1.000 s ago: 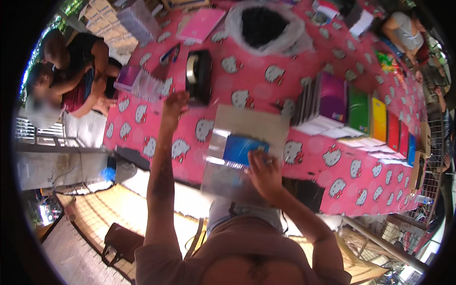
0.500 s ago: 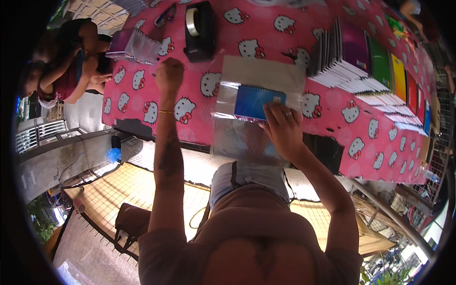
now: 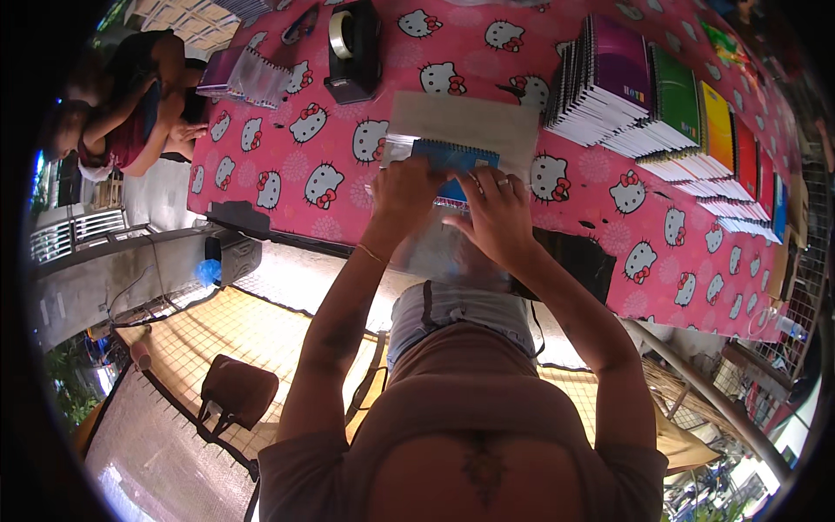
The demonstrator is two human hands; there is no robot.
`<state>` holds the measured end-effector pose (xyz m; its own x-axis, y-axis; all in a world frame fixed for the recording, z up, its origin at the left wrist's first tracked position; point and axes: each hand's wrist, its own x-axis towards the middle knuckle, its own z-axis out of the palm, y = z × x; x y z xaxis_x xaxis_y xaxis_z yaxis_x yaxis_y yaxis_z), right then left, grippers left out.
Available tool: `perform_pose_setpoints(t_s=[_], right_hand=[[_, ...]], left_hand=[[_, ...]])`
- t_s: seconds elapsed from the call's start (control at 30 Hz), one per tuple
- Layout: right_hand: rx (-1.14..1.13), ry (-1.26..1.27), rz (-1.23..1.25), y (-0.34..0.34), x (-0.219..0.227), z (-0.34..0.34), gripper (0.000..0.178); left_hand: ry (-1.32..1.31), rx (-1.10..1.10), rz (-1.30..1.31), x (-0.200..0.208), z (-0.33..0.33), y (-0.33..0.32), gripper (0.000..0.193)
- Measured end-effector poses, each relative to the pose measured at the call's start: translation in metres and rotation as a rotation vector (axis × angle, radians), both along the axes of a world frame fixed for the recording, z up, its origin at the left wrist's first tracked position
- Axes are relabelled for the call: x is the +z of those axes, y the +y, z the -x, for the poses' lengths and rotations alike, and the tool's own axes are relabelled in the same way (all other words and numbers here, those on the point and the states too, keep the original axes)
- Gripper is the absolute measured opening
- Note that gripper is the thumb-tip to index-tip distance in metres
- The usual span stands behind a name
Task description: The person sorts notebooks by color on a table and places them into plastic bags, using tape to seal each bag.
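Observation:
A blue spiral notebook (image 3: 457,156) lies on a clear plastic sheet (image 3: 465,252) over a pale grey-brown flat piece (image 3: 474,113) at the table's near edge. My left hand (image 3: 407,193) is at the notebook's left side, its fingers bent together over the cover; whatever they pinch, if anything, is hidden. On the right side of the cover rests my right hand (image 3: 500,207), fingers stretched out and thumb apart. Both hands partly cover the notebook. Beyond them stands a black tape dispenser (image 3: 355,74) with a roll of tape (image 3: 341,35).
Stacks of spiral notebooks (image 3: 622,74) in purple, green, yellow, red and blue stand at the right on the pink patterned tablecloth (image 3: 322,226). A purple notebook (image 3: 228,74) with clear plastic lies at the far left. Another person (image 3: 143,109) sits beyond the left edge.
My left hand has come from near the tape dispenser, moving right and toward me onto the blue notebook. My right hand stays on the cover. The view has shifted slightly.

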<state>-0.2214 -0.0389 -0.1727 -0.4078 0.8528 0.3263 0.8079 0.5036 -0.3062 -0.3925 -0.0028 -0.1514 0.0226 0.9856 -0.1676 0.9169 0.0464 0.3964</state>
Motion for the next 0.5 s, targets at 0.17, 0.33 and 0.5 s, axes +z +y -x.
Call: perform_pose_setpoints(t_s=[0.17, 0.33, 0.5], right_hand=[[-0.029, -0.026, -0.024, 0.023, 0.002, -0.005, 0.051], [0.103, 0.276, 0.372, 0.078, -0.018, -0.022, 0.050], [0.138, 0.197, 0.507, 0.075, -0.018, -0.024, 0.063]], left_hand=[[0.113, 0.043, 0.030, 0.001, 0.012, -0.008, 0.035], [-0.154, -0.429, -0.616, -0.024, -0.003, -0.059, 0.028], [-0.054, -0.323, -0.683, -0.067, -0.009, -0.095, 0.054]])
